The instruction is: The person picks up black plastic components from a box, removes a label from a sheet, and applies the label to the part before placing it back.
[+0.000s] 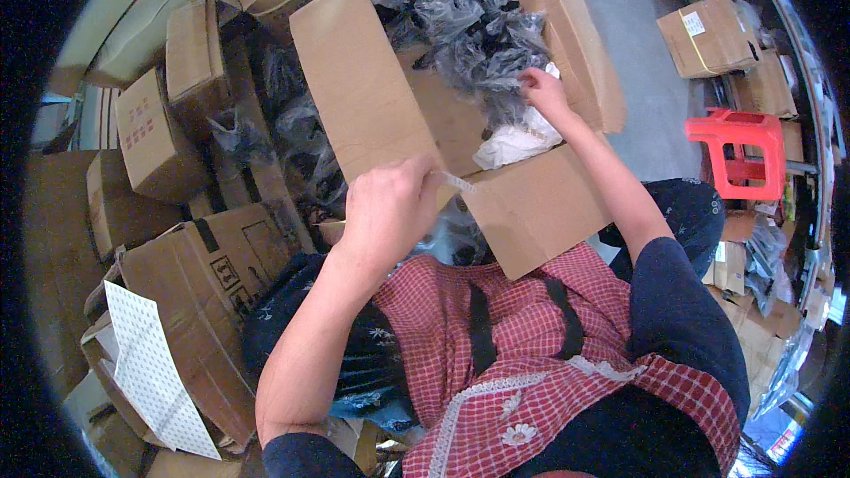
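An open cardboard box [574, 49] stands in front of me, its near flaps folded outward. Inside lie several clear plastic bags [482, 31] with dark contents, and a crumpled white bag [518, 143] by the right wall. My left hand [394, 204] is closed above the near side of the box, pinching a narrow whitish strip [459, 182]. My right hand [546, 93] reaches into the box with bent fingers close together at the edge of the plastic bags; what lies between the fingertips is too small to make out.
Stacked cartons [159, 133] crowd the left, with more bagged dark items [305, 124] beside the box. A worn carton [190, 301] with a white dotted sheet [159, 363] stands near my left arm. To the right are a red plastic stool [739, 155] and a strapped carton [708, 35].
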A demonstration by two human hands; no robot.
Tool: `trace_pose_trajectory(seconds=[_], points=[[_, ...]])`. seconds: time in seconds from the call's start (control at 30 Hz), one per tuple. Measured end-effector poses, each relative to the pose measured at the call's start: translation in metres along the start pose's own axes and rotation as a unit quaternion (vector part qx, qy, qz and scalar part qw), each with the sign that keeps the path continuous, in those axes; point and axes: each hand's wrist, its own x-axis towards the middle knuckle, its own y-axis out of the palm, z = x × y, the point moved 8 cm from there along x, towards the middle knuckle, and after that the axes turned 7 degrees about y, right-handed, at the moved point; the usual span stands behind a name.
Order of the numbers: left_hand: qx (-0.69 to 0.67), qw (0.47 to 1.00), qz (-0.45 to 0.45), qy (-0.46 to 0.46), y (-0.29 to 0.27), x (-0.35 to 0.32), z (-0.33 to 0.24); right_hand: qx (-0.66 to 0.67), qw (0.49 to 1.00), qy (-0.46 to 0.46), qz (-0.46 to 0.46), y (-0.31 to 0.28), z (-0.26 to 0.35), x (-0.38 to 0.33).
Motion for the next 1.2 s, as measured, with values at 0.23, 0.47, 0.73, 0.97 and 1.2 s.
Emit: trace_pose_trajectory(seconds=[0.23,0.47,0.73,0.97,1.2], points=[[-0.006,1.000,-0.020,-0.001,-0.002,0.002,0.001,-0.206,0.978,0.016,0.000,0.037,-0.023,0.011],[0.045,0.997,0.062,0.016,0.009,0.001,-0.002,-0.085,0.993,-0.073,-0.039,-0.024,0.060,-0.011],[0.081,0.989,0.126,0.010,0.022,-0.004,-0.003,0.468,0.884,-0.001,-0.013,-0.096,0.093,-0.015],[0.075,0.988,0.135,0.016,0.032,-0.009,0.003,-0.144,0.891,-0.147,0.404,0.048,0.067,-0.044],[0.038,0.997,0.059,0.012,0.017,-0.004,-0.008,-0.195,0.979,-0.011,0.052,0.046,-0.010,0.031]])
